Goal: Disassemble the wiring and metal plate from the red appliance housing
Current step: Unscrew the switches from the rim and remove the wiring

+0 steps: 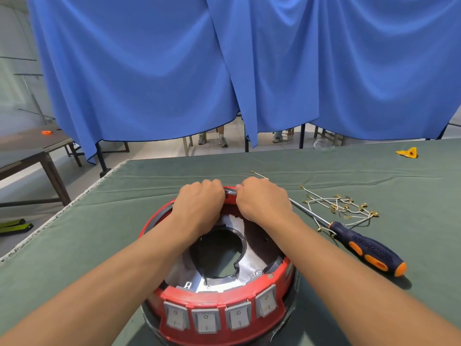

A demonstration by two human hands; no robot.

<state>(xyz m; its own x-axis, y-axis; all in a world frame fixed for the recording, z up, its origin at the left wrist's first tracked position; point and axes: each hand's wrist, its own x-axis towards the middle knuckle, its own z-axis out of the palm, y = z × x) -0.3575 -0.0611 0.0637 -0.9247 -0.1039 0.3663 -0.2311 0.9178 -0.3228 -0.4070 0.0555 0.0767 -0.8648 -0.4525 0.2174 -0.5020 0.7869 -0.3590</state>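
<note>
The round red appliance housing (219, 299) lies on the green cloth near the front edge, with several grey rocker switches along its near wall. Inside it sits a shiny metal plate (249, 264) with a large dark hole in the middle. My left hand (199, 203) and my right hand (263, 198) are side by side, both clenched over the housing's far rim. A loose bundle of white wires with brass terminals (341, 208) lies on the cloth to the right, apart from the housing.
A screwdriver (369, 248) with a blue and orange handle lies right of the housing, its shaft running under my right hand. A yellow scrap (407, 153) sits far right. The green table (99, 221) ends at the left; blue curtains (224, 71) hang behind.
</note>
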